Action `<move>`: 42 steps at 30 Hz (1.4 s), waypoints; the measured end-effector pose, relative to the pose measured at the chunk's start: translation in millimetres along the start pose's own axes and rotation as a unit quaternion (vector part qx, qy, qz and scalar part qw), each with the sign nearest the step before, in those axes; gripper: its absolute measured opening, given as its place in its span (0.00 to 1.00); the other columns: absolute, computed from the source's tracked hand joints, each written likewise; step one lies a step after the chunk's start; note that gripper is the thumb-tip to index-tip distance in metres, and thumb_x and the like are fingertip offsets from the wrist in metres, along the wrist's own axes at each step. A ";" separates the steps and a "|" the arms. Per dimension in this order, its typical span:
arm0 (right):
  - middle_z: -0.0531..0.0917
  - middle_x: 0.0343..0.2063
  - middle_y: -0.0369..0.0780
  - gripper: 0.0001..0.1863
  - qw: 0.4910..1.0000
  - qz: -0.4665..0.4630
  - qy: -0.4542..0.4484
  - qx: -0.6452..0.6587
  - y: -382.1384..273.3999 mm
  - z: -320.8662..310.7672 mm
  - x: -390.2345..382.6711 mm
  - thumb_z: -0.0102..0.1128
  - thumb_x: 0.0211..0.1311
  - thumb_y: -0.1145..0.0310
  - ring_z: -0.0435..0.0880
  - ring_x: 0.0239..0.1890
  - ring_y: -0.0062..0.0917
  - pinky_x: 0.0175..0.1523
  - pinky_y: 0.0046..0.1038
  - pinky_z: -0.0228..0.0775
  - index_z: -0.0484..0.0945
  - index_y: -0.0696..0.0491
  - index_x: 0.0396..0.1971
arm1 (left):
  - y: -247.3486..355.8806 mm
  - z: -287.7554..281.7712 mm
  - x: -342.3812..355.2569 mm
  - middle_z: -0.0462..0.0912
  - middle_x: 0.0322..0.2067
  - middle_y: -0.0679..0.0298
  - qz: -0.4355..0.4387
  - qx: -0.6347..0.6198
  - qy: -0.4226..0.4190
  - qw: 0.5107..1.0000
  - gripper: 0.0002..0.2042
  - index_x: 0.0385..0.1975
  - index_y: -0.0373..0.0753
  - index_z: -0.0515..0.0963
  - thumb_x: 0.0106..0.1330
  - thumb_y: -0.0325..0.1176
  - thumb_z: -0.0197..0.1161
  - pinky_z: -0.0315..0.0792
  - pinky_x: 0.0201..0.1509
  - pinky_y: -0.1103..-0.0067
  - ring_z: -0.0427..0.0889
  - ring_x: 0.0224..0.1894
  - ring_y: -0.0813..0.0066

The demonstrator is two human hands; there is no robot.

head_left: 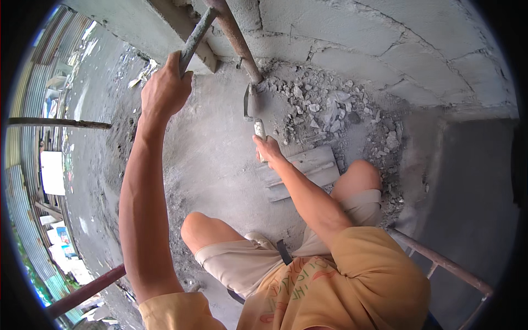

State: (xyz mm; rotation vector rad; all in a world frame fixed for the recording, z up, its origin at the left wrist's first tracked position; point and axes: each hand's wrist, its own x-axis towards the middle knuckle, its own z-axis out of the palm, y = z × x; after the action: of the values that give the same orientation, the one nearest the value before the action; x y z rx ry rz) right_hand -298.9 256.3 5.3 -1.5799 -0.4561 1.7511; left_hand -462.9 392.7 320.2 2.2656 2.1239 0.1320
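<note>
My left hand (pixel 165 91) is raised at upper left, closed around a long grey bar (pixel 197 39) that slants up to a rusty pipe (pixel 236 38). My right hand (pixel 266 147) grips the pale, speckled handle of a trowel (pixel 252 104), held lower and nearer the middle. The trowel's metal blade is at the pipe's lower end, by the wall's base; whether it touches the pipe, I cannot tell. Broken grey rubble (pixel 324 110) lies right of the blade, and a dusty grey board (pixel 297 173) lies on the dusty ground (pixel 203 154) beneath my right forearm.
A cracked grey block wall (pixel 385 38) rises ahead, with a concrete ledge (pixel 165 27) at upper left. Corrugated metal sheets (pixel 25 192) and a horizontal pole (pixel 60 122) stand at the left. Rusty rails (pixel 451 264) flank me low on both sides. My bent knees frame the board.
</note>
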 end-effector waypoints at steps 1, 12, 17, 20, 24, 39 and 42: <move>0.75 0.15 0.38 0.21 1.000 0.008 -0.011 -0.025 -6.0 -9.3 -13.1 0.60 0.66 0.53 0.75 0.14 0.25 0.18 0.32 0.66 0.72 0.58 0.32 | -1.8 -1.1 0.1 0.85 0.40 0.50 -0.002 0.004 -0.002 1.000 0.23 0.61 0.46 0.68 0.68 0.42 0.59 0.77 0.45 0.61 0.86 0.42 0.51; 0.77 0.21 0.34 0.13 0.977 -0.143 -0.142 0.063 -24.5 -27.6 -133.6 0.68 0.60 0.62 0.76 0.21 0.19 0.26 0.27 0.68 0.72 0.51 0.29 | 9.3 -10.4 -19.4 0.82 0.47 0.51 0.029 -0.008 0.056 0.998 0.34 0.60 0.38 0.69 0.61 0.55 0.66 0.75 0.50 0.63 0.81 0.51 0.52; 0.79 0.23 0.33 0.13 0.949 -0.205 -0.238 0.009 -77.7 -22.9 -151.5 0.69 0.61 0.62 0.77 0.27 0.17 0.34 0.23 0.70 0.75 0.51 0.27 | 23.1 -61.5 -115.6 0.74 0.58 0.45 0.069 -0.135 0.208 0.966 0.31 0.63 0.36 0.67 0.66 0.49 0.64 0.73 0.60 0.61 0.73 0.62 0.52; 0.80 0.25 0.34 0.13 0.917 -0.256 -0.306 -0.015 -124.3 7.7 -149.8 0.68 0.61 0.60 0.78 0.31 0.18 0.38 0.24 0.70 0.77 0.53 0.28 | -17.3 -122.7 -216.1 0.76 0.58 0.51 0.006 -0.184 0.443 0.877 0.27 0.61 0.37 0.70 0.69 0.48 0.63 0.75 0.59 0.66 0.76 0.61 0.59; 0.81 0.28 0.35 0.16 0.868 -0.298 -0.397 0.026 -175.7 98.8 -159.7 0.69 0.61 0.59 0.80 0.31 0.18 0.36 0.25 0.73 0.78 0.52 0.42 | -91.3 -200.9 -297.5 0.81 0.49 0.54 -0.256 -0.069 0.685 0.678 0.24 0.55 0.29 0.69 0.74 0.47 0.55 0.84 0.46 0.76 0.84 0.48 0.65; 0.77 0.23 0.30 0.13 0.875 -0.340 -0.344 0.025 -175.9 170.1 -139.2 0.68 0.59 0.68 0.75 0.22 0.12 0.26 0.19 0.68 0.77 0.52 0.43 | -125.6 -132.2 -312.5 0.80 0.33 0.56 -0.349 -0.428 0.568 0.610 0.35 0.48 0.29 0.73 0.74 0.63 0.41 0.73 0.38 0.76 0.79 0.32 0.69; 0.76 0.21 0.30 0.09 0.882 -0.337 -0.327 0.037 -173.6 178.6 -145.5 0.65 0.59 0.72 0.73 0.20 0.12 0.24 0.19 0.67 0.75 0.53 0.37 | -135.3 -128.7 -315.5 0.71 0.19 0.66 -0.314 -0.439 0.567 0.623 0.35 0.37 0.34 0.74 0.70 0.68 0.40 0.70 0.27 0.82 0.71 0.20 0.78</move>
State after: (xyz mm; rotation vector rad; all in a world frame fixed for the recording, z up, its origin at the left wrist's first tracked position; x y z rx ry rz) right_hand -425.0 306.8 259.7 -0.5915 -1.0952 1.6469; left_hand -628.3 82.6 424.9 0.6733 2.0843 2.3727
